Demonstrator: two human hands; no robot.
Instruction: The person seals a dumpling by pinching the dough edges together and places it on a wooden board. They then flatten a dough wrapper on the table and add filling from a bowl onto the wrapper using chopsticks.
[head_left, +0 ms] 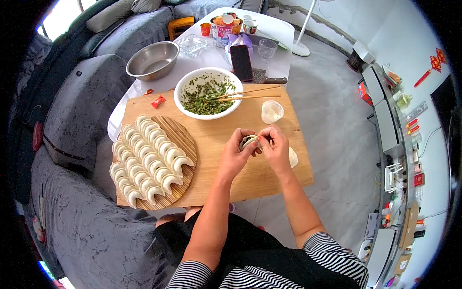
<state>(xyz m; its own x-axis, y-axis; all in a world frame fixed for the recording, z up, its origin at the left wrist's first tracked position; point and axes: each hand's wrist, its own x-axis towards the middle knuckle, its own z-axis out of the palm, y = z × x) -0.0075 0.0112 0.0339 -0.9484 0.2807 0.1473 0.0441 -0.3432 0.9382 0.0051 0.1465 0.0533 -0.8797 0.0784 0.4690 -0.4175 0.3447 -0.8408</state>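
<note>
Above the right part of the wooden board [211, 144], my left hand [239, 147] and my right hand [273, 144] both pinch a dumpling [248, 141] with green filling showing at its open edge. The dumpling sits mostly in the left fingers, while the right fingertips press its right end. Round dough wrappers [272, 111] lie just beyond my hands, and another wrapper [292, 157] shows partly behind my right wrist. Rows of shaped dumplings [149, 161] cover a round wooden tray [187, 139] at left. A white bowl [182, 108] holds chopped green filling, with chopsticks [255, 94] resting across its rim.
Behind the bowl are a phone [241, 62], a cleaver [269, 80], a drinking glass [266, 50] and a steel basin [153, 61]. A red wrapped sweet [158, 101] lies on the board's left. A grey sofa [86, 111] stands at left, and a cluttered low cabinet [385, 115] at right.
</note>
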